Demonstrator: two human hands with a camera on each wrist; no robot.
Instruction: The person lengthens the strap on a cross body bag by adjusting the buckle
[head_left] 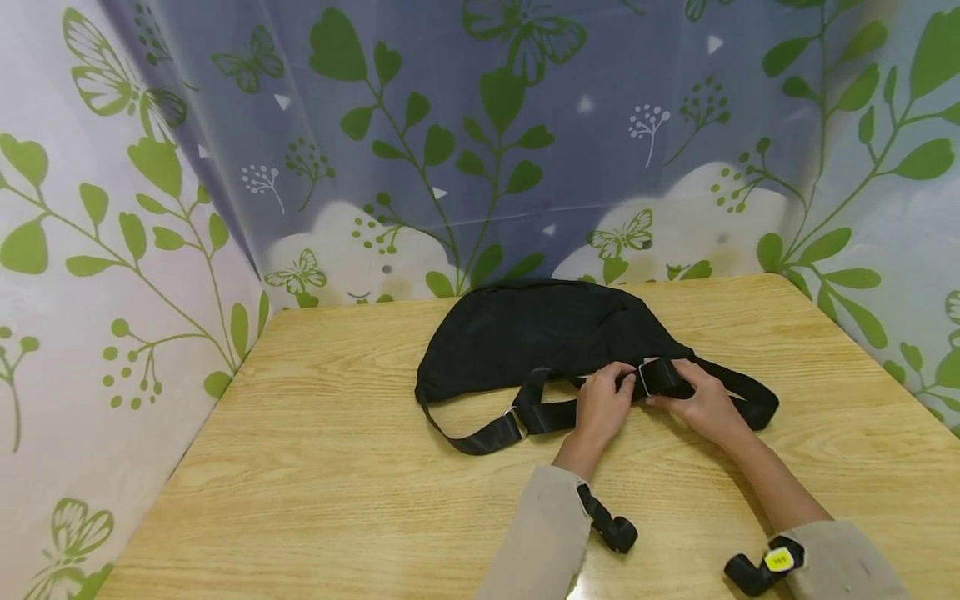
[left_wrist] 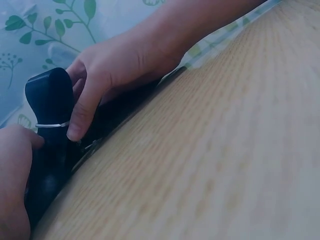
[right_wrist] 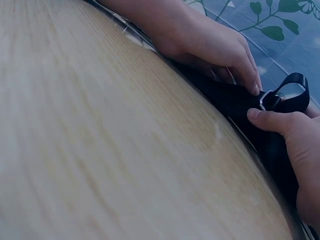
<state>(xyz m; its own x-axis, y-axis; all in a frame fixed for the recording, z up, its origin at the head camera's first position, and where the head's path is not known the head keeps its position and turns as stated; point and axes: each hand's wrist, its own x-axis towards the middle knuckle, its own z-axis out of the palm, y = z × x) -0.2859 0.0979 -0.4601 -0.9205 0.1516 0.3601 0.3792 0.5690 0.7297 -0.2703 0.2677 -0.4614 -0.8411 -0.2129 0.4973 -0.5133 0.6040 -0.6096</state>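
A black crescent-shaped sling bag [head_left: 540, 329] lies on the table, its webbing strap [head_left: 480, 439] along the front. At the strap's right part sits a metal slider buckle [head_left: 642, 379], from which a loop of webbing [left_wrist: 49, 92] stands up. Just left of this buckle, my left hand [head_left: 604, 403] pinches the strap. My right hand [head_left: 705, 402] grips from the other side, thumb [right_wrist: 265, 119] against the buckle and fingers behind the loop. Another metal ring [head_left: 517, 422] shows farther left on the strap.
The light wood table [head_left: 315, 500] meets a leaf-patterned cloth backdrop [head_left: 420, 167] at the back and sides. Black wrist bands with small dangling parts [head_left: 618, 533] hang near both sleeves.
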